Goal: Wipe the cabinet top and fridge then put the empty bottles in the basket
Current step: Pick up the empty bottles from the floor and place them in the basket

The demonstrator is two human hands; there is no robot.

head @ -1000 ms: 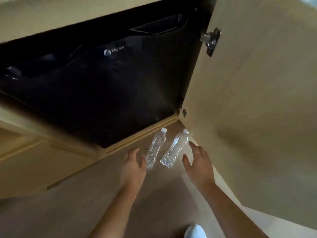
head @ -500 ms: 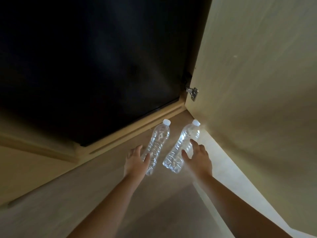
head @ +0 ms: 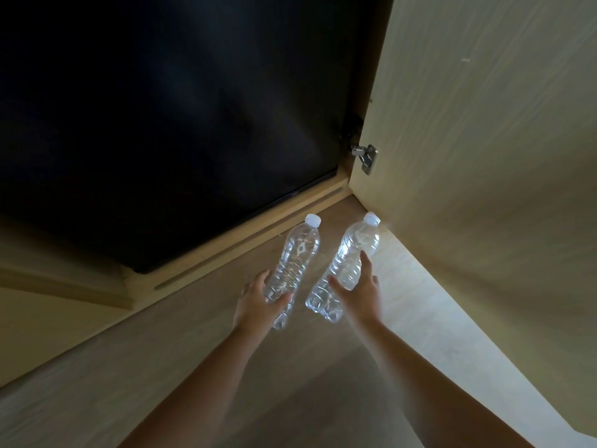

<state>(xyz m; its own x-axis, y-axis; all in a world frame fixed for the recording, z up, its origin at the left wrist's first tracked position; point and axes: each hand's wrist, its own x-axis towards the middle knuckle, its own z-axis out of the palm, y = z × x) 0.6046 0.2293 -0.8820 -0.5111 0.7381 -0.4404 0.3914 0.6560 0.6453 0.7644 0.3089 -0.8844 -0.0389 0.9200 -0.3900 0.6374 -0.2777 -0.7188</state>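
Head view: the left clear ribbed plastic bottle with a white cap (head: 295, 263) lies in the left hand (head: 255, 305), whose thumb and fingers curl round its lower body. The right hand (head: 361, 292) grips the right clear plastic bottle (head: 347, 266) at mid-body, forefinger stretched up its side. Both forearms reach forward over the pale wood floor (head: 161, 383). The 2 bottles stand just apart, caps toward the dark cabinet opening (head: 161, 124), beside the open beige cabinet door (head: 484, 156).
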